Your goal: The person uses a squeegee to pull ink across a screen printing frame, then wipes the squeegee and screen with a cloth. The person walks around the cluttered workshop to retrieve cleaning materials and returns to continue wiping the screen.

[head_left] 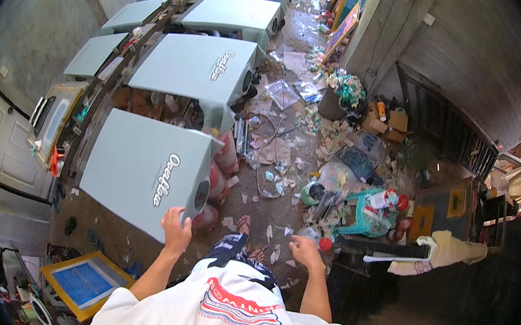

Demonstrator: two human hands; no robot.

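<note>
My left hand (177, 231) is at the near right corner of a light grey-green shirt (139, 172) stretched flat over a board. Its thumb stands apart from the fingers, and no held object shows; whether it touches the cloth I cannot tell. White script lettering runs across the shirt, and a dark round opening (202, 194) shows at its right end. Over the littered floor, my right hand (307, 252) hangs with loosely bent fingers and nothing visible in them. Beyond lies another such lettered shirt (182, 62).
More covered boards (231, 13) line a long rail (106, 86) going away. To the right stand a turquoise stool (362, 221), a full bin (330, 103) and a cloth on a dark ledge (438, 254). A yellow-framed screen (86, 280) leans at lower left. Scraps cover the floor (275, 139).
</note>
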